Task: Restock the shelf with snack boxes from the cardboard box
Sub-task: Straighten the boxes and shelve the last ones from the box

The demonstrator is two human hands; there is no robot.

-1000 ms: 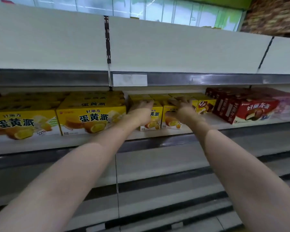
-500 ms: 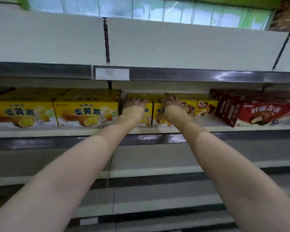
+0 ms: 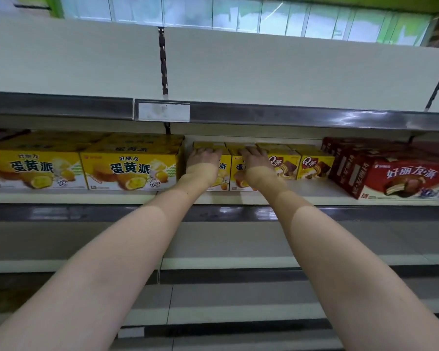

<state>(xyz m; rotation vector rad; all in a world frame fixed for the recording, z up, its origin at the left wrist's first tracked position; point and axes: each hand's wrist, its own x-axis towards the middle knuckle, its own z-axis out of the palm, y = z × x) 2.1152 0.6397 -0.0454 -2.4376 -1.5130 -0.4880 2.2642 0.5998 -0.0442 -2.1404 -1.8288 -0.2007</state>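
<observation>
A: What do the hands hold?

B: The left hand (image 3: 205, 158) lies on top of one small yellow cardboard snack box (image 3: 211, 166). The right hand (image 3: 254, 158) lies on the one beside it (image 3: 240, 168). If the fingers curl round the boxes or just press, nobody can tell.

A: Did anything change?

B: A moment ago the hands were in the same spot. Both boxes now sit on the white metal shelf (image 3: 302, 196), so the person seems to be tidying them.

A: Which way do they point?

B: Picture sides face out, long sides run back.
</observation>
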